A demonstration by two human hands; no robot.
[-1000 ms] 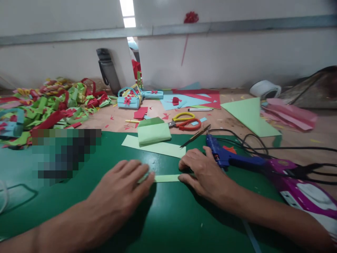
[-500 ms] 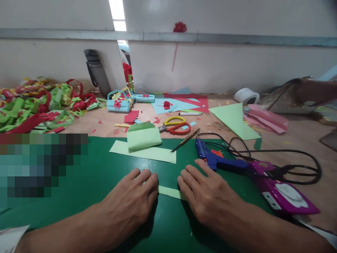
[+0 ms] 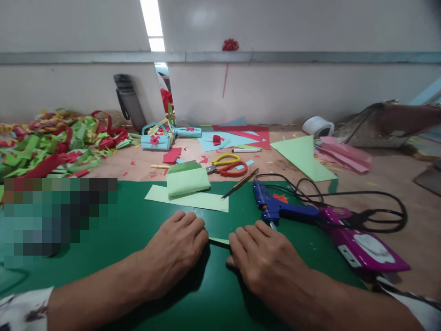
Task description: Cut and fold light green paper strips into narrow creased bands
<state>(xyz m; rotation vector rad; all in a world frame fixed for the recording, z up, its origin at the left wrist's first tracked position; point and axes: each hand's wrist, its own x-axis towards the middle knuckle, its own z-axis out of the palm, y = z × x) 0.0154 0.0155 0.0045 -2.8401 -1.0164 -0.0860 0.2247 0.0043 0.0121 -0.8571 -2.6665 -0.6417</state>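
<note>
A narrow light green paper strip (image 3: 218, 240) lies on the dark green mat (image 3: 138, 230), mostly covered by both hands. My left hand (image 3: 179, 248) lies knuckles up on the strip's left end, fingers curled down onto it. My right hand (image 3: 262, 262) presses flat on the right end, fingers stretched toward the left hand. Only a short piece of strip shows in the gap between them. A folded light green paper (image 3: 188, 181) rests on a larger light green sheet (image 3: 186, 200) just beyond the hands.
A blue glue gun (image 3: 279, 207) with black cables (image 3: 344, 202) and a purple device (image 3: 365, 248) lie right of my hands. A craft knife (image 3: 239, 183), scissors (image 3: 229, 165), a pen, paper scraps, small blue paper baskets (image 3: 156, 138), a bottle (image 3: 129, 101) and a pile of coloured strips (image 3: 51, 142) sit farther back.
My two hands have slid toward each other along the strip, so less of it shows between them. The view has shifted slightly to the right and down.
</note>
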